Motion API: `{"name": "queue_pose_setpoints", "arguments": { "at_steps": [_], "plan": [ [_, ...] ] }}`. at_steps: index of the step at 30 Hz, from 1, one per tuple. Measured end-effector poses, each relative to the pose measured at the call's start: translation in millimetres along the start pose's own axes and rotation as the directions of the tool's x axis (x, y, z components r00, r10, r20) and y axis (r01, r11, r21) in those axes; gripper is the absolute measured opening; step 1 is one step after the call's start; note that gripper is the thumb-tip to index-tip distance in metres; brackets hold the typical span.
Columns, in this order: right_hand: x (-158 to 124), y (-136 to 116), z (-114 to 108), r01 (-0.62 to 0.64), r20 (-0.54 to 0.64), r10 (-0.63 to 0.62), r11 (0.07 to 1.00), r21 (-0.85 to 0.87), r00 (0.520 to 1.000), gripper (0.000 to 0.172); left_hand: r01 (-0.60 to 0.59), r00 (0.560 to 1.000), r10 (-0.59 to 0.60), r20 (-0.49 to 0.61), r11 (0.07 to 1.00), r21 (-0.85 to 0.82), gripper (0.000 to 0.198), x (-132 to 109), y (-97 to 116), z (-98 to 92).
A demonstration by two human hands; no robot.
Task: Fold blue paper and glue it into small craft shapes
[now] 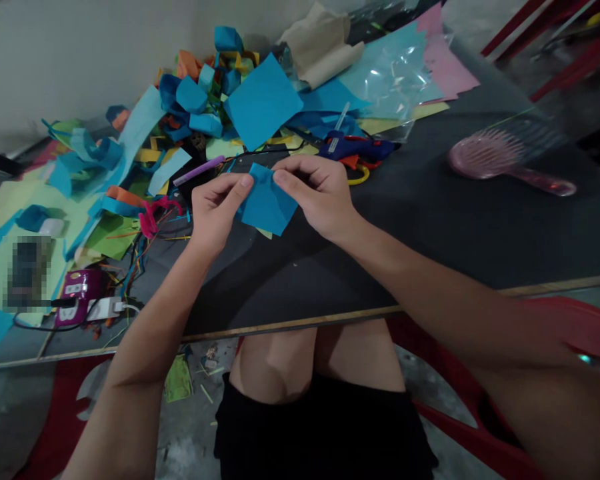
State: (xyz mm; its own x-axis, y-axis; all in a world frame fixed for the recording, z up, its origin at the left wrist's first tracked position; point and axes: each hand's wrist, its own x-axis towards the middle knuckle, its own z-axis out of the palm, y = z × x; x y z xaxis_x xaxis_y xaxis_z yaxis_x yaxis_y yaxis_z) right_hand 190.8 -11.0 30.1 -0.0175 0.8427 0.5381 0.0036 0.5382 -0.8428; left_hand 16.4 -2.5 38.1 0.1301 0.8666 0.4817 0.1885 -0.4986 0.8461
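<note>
A small blue paper piece (270, 207) hangs between my two hands above the dark table. My left hand (220, 207) pinches its upper left edge between thumb and finger. At its upper right edge, my right hand (317, 190) pinches it the same way. The top of the paper looks bent between the thumbs. Just behind my right hand lie a blue glue gun (353, 147) and scissors with a yellow and orange handle (359, 175). A purple pen-like stick (199, 171) lies behind my left hand.
Folded coloured paper pieces (190, 97) pile up at the back, beside a blue square sheet (264, 101) and plastic wrap (393, 80). A pink hairbrush (485, 155) lies right. A purple power adapter (81, 293) with cables sits left. The table's front edge (290, 324) crosses before my knees.
</note>
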Motion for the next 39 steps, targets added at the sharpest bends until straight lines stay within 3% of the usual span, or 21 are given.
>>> {"name": "queue_pose_setpoints", "arguments": {
  "at_steps": [6,10,13,17,21,29,34,39],
  "plan": [
    [0.7,-2.6,-2.7,0.072,0.081,-0.063,0.991,-0.113,0.995,0.037,0.111,0.99,-0.102,0.094,0.989,-0.096,0.032,4.0,3.7,-6.0],
    [1.0,-5.9,-6.9,0.19,0.1,-0.167,0.936,-0.296,0.981,0.032,0.171,0.966,-0.158,0.204,0.984,-0.046,0.023,6.5,10.0,-10.0],
    [1.3,-5.6,-10.2,0.272,0.027,-0.3,0.822,-0.499,0.954,0.027,0.164,0.978,-0.158,0.135,0.986,-0.032,0.02,5.3,10.4,-7.2],
    [-2.8,-1.5,-8.9,0.326,0.062,-0.381,0.684,-0.653,0.923,0.019,0.114,0.993,-0.114,-0.009,0.993,-0.008,0.023,-0.9,5.8,0.3],
    [-8.1,0.5,-3.9,0.333,0.08,-0.388,0.647,-0.686,0.918,0.019,0.031,0.998,-0.027,-0.055,0.997,0.07,0.026,-6.8,6.0,4.8],
    [-7.0,-1.4,-3.0,0.337,0.078,-0.395,0.646,-0.685,0.915,0.023,-0.123,0.991,0.131,-0.019,0.962,0.244,0.028,-10.2,12.7,6.1],
    [-7.5,-1.3,-3.3,0.352,0.102,-0.404,0.615,-0.706,0.909,0.02,-0.267,0.962,0.267,0.066,0.852,0.45,0.024,-10.4,12.9,4.0],
    [-9.3,0.1,-2.8,0.348,0.105,-0.39,0.628,-0.696,0.915,0.02,-0.382,0.918,0.374,0.134,0.739,0.555,0.025,-10.4,12.2,2.6]
  ]
}}
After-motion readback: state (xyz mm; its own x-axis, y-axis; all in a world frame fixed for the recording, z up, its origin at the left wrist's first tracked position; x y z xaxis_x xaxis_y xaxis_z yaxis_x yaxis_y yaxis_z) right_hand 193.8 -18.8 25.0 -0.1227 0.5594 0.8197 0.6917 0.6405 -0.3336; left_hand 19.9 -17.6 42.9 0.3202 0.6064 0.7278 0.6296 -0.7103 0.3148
